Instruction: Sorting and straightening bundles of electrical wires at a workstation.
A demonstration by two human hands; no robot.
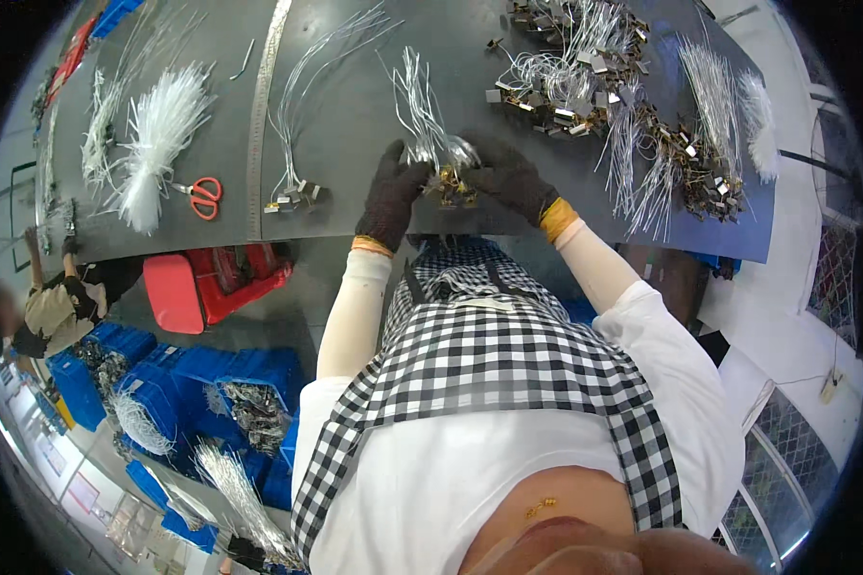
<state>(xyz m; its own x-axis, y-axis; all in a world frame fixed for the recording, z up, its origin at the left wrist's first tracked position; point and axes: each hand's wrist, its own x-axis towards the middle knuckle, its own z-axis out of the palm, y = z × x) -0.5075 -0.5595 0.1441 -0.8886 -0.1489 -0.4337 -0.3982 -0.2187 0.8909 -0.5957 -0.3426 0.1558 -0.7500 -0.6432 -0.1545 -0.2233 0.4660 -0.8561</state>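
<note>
Both my hands wear dark gloves with orange cuffs and meet near the table's front edge. My left hand (393, 196) is closed on the left side of a bundle of silvery wires (419, 101), whose loose ends fan out away from me. From the other side, my right hand (513, 182) grips the same bundle, where a shiny bend of wire shows at its fingertips. Small brass-coloured metal parts (453, 188) sit at the bundle's near end, between the hands. The gloves partly hide the fingers and the wires they hold.
Left of my hands lie a few wires with metal ends (297, 195), a long steel ruler (258, 144), red-handled scissors (202, 197) and white plastic ties (163, 134). Wired metal parts (571, 91) are heaped at right. Below are a red chair (174, 293) and blue bins (259, 369); another person (53, 316) is at far left.
</note>
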